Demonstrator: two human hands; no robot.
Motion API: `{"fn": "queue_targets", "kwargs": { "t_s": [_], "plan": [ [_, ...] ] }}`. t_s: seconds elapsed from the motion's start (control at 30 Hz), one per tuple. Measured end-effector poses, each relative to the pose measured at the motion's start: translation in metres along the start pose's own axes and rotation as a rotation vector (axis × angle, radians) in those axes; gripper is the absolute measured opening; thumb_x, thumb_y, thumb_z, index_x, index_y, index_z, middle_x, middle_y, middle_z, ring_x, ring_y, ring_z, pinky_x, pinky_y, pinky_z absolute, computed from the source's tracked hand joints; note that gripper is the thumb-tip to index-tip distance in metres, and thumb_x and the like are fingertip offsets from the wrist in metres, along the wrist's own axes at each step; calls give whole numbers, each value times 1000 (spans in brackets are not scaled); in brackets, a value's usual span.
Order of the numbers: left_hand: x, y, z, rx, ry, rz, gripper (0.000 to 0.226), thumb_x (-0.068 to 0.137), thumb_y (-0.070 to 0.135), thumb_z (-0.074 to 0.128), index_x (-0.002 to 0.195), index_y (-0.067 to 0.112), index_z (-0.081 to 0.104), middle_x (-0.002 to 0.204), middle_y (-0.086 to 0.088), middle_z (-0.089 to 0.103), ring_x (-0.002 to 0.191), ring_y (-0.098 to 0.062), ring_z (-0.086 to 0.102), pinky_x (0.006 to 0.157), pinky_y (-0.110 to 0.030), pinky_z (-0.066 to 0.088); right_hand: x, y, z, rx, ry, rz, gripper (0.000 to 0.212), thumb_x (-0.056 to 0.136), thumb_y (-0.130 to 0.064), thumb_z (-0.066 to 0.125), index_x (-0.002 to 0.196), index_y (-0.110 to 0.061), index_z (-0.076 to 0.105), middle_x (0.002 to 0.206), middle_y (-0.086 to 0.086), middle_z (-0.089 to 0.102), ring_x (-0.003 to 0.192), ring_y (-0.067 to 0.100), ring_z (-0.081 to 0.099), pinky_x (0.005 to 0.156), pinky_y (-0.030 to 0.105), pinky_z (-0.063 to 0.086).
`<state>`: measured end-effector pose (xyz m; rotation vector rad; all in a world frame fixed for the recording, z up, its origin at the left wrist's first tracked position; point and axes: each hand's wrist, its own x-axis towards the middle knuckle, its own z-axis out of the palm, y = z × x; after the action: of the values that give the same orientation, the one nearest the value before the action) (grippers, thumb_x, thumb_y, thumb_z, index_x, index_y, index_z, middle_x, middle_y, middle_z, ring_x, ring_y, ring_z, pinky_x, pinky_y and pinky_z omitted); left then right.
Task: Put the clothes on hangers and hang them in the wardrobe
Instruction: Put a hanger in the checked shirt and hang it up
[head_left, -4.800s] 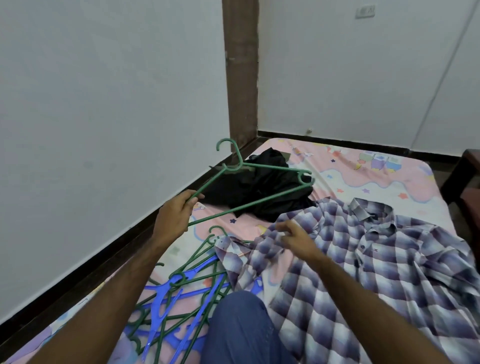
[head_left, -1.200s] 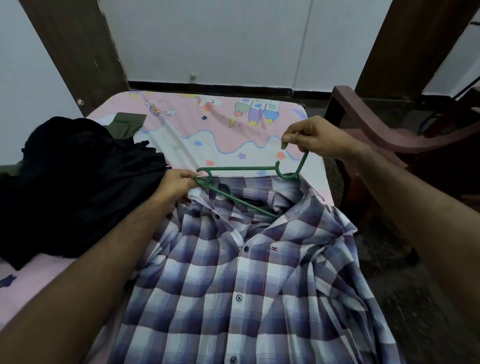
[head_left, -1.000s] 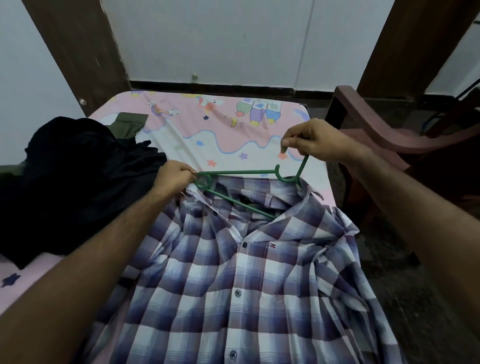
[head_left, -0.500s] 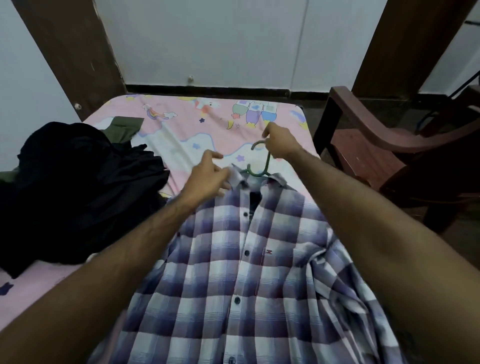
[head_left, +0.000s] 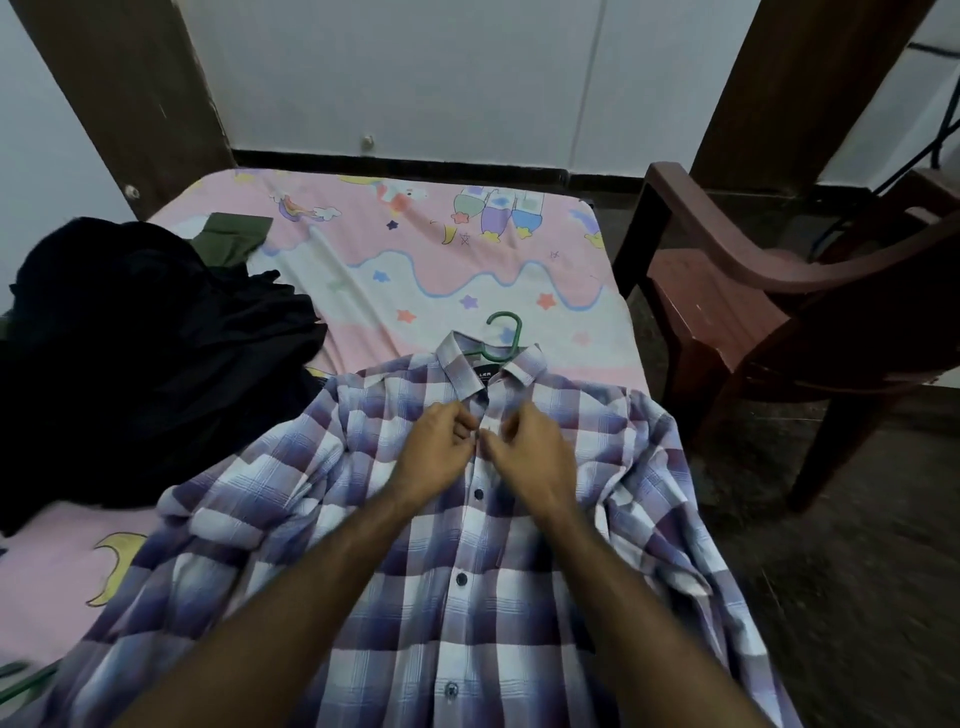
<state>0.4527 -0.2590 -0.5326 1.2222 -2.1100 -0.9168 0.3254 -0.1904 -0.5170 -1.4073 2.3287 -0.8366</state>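
While the green hanger (head_left: 503, 340) sits inside the collar, left hand (head_left: 435, 451) and right hand (head_left: 525, 453) fingers pinch the plaid shirt (head_left: 363, 519) placket on the bed (head_left: 363, 270).

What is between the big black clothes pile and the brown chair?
In the head view, the purple checked shirt on its green plastic hanger lies there, with pink bedsheet farther back.

Both forearms reach forward — left hand (head_left: 439, 447) and right hand (head_left: 524, 449) close together, fingers (head_left: 462, 423) curled, pinching.
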Motion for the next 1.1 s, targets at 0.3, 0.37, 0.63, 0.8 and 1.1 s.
{"fn": "queue_targets", "kwargs": {
  "t_s": [0.3,0.37,0.63,0.8,1.1],
  "plan": [
    [0,-5,9,13,31,-80,22,87,-5,61,104,6,70,106,-3,59,83,-6,60,78,-9,48,-2,-22,15,-264,48,113,46,89,-48,62,118,-13,55,114,6,67,106,29,65,81,40,52],
    [1,-6,9,-26,32,-117,25,85,-11,59,102,3,70,101,-4,64,81,-8,61,71,-7,47,-4,-23,15,-322,27,67,49,91,-49,61,123,-13,52,119,7,64,111,29,63,82,40,50],
    [7,-7,8,-102,-24,-196,16,87,-2,68,100,7,73,86,1,71,73,0,62,63,-4,46,-8,-20,18,-507,-11,-197,24,101,-21,48,124,-14,53,122,9,63,106,30,63,70,37,43],
    [11,-9,11,-261,-38,-327,15,82,1,77,84,14,72,75,-2,69,73,-16,67,78,-31,60,-2,-9,9,-308,43,-76,22,96,-33,53,109,-15,57,102,10,72,95,34,68,75,39,50],
    [8,-10,3,-564,-38,-399,10,85,0,75,84,9,72,75,0,72,71,-8,65,67,-22,51,8,5,-21,591,-184,188,13,83,-11,70,75,-11,60,70,13,75,70,23,76,73,41,61]
  ]
}}
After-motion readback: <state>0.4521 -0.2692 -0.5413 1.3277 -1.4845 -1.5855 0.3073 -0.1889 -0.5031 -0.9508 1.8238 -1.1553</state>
